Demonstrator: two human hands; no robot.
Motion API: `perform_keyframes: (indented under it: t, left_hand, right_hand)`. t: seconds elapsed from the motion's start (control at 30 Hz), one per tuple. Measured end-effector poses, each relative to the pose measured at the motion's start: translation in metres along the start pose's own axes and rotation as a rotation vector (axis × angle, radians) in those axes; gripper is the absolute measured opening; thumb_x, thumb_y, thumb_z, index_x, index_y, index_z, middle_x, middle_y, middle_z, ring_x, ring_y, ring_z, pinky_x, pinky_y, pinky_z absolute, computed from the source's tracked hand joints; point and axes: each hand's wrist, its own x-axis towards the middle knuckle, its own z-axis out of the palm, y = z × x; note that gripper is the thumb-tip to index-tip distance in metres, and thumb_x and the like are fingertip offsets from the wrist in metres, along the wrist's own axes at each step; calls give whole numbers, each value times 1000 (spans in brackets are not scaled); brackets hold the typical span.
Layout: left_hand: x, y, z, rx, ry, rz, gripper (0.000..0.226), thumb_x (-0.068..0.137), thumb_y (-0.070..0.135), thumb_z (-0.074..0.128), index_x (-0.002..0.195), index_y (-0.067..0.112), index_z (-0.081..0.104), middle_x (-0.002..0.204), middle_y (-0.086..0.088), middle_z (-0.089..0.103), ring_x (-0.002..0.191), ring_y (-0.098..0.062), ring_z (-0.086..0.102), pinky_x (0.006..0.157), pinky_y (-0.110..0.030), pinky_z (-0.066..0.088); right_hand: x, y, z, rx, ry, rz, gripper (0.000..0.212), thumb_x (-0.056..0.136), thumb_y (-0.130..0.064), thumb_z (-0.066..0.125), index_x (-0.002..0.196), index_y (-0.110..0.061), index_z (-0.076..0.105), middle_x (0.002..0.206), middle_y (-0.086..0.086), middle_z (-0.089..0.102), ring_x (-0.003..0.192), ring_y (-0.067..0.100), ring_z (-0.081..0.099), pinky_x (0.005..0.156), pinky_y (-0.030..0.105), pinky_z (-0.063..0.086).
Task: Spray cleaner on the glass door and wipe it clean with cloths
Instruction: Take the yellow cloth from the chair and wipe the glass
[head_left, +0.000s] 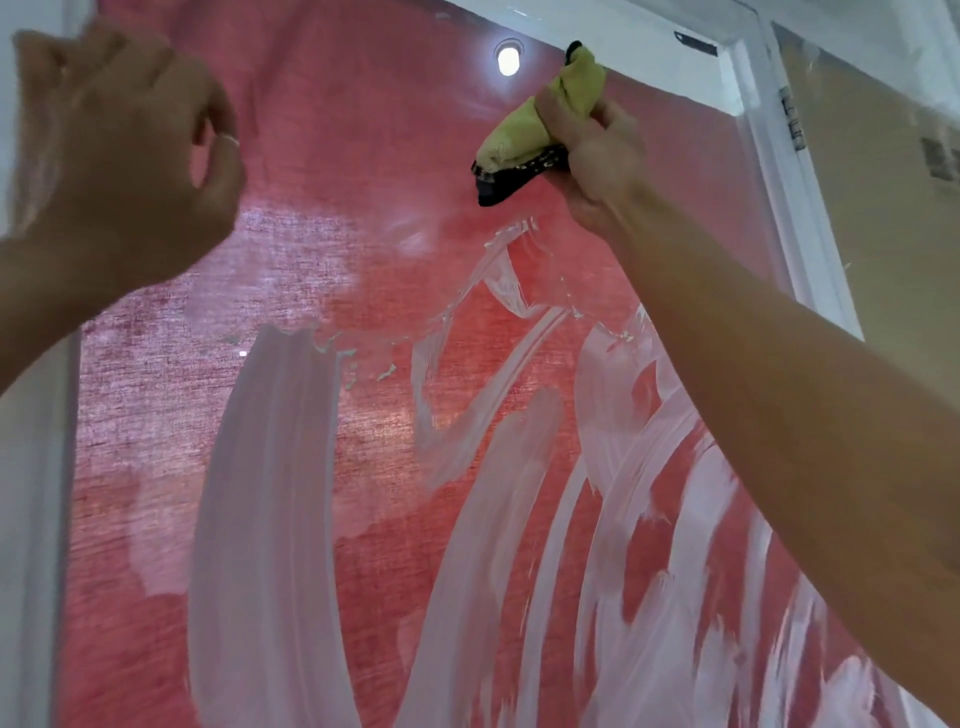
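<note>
The glass door (363, 415) stands upright and fills most of the view, seen from below looking up. Red fabric (322, 130) shows through it. Broad white smears of cleaner (270, 493) run mostly up and down the lower and right parts of the pane; the upper left part carries only a thin haze.

The cloth (524, 130) is a bunched yellow wad with a dark patterned edge at its lower end. Its long axis runs diagonally, upper end toward the top right near the white door frame (779, 156), lower dark end toward the bottom left. It sits high on the pane, just under the top rail and beside the reflection of a round lamp (508, 60). Whether it presses the glass or is just clear of it cannot be told.

The right hand (597, 156) grips the cloth, fingers (558, 111) curled round its middle. The right forearm rises from the lower right corner, extended upward and leftward.

The left hand (119, 156) is raised at the upper left, blurred, back toward the camera, its fingers loosely curled and holding nothing. A ring (228, 141) shows on one finger. Contact with the glass cannot be told.
</note>
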Motion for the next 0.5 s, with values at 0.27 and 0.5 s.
perform_keyframes:
  t: [0.27,0.5]
  left_hand:
    - [-20,139,19,-605,-329,-154,35,102,51,58,117,20,62,104,7,66,93,-10,66,78,-28,53]
    - [-66,205,41,-812,-384,-283,30,91,26,80,113,21,61,96,8,66,79,-4,68,69,-19,58]
  right_hand:
    - [-95,-13,-20,-651,-146,-193,53,83,-48,81,92,4,74,88,26,71,72,29,68,66,47,54]
    - [-193,-13,-94,-329,-122,83,37,105,-30,55,112,3,70,104,21,72,93,31,72,84,42,60]
